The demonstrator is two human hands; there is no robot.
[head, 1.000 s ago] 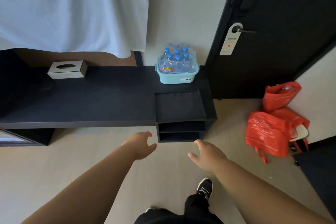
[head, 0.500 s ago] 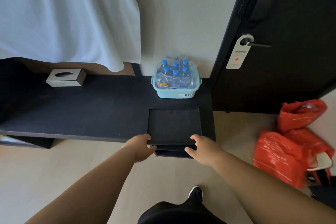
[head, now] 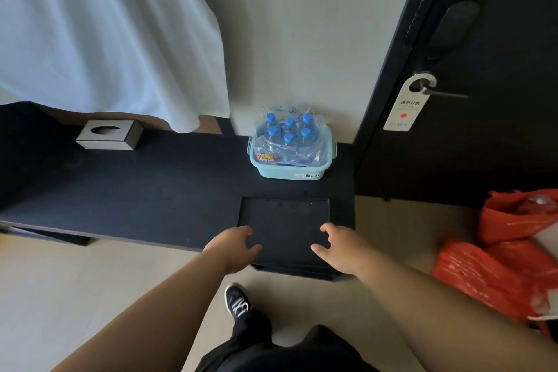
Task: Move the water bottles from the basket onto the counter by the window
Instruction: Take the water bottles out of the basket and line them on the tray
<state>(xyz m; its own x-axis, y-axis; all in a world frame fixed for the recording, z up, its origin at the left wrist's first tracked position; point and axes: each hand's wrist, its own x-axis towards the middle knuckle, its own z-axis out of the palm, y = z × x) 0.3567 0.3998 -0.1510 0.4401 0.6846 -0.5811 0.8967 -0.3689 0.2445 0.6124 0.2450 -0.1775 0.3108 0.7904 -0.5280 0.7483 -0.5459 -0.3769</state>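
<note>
Six water bottles with blue caps, still shrink-wrapped as one pack, standing upright in the pale blue basket at the back right corner of the dark desk, hard against the wall and just left of the black door. Caps in two rows running left to right, so long axis of the pack parallel to the desk's back edge; each bottle's own axis vertical.

Both hands empty, fingers spread and loosely curled, gripping nothing. Left hand at the front edge of the desk, over the left side of the recessed black tray; right hand over the tray's right side. Basket straight ahead of both, beyond the tray's far edge, roughly centred between them; neither hand clearly nearer, perhaps the right by a little.

Probably a two-handed reach forward across the tray next, one hand to each short side of the pack or basket. Wrapping looks slack and crinkled, so likely slippery to pinch.

Free counter stretching left toward the white curtain and the grey tissue box
</note>
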